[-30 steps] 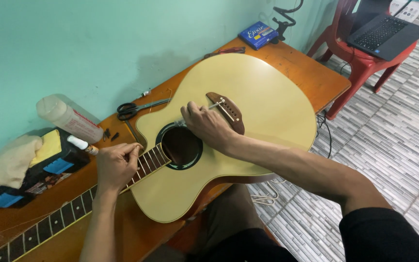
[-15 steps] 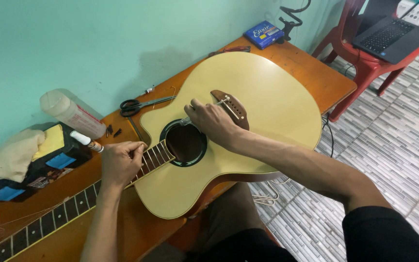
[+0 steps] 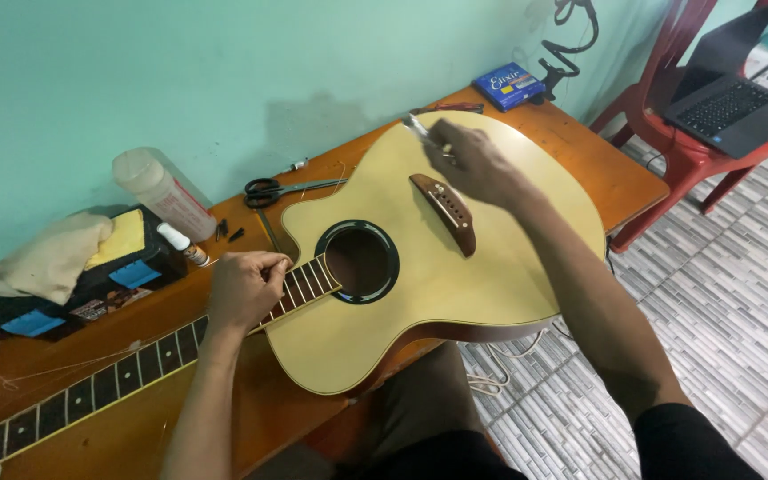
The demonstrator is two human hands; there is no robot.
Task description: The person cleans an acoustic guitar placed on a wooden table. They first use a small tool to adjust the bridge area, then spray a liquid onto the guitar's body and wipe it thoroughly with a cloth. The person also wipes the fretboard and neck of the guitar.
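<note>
Guitar (image 3: 455,267) lies under both hands, left (image 3: 244,289) pinching its neck, right (image 3: 473,164) gripping a small tool near the blue box (image 3: 508,86).

**Wooden tabletop along the green wall**

An orange-brown tabletop (image 3: 597,169) runs from the lower left of the frame to the upper right. A pale acoustic guitar (image 3: 491,267) lies flat across it, neck pointing to the lower left. Behind it, by the wall: black scissors (image 3: 268,189), a white plastic bottle (image 3: 164,191) on its side, and a black box (image 3: 108,276) with a cloth (image 3: 46,258) at the left. A blue packet (image 3: 508,86) sits at the upper right end.
</note>
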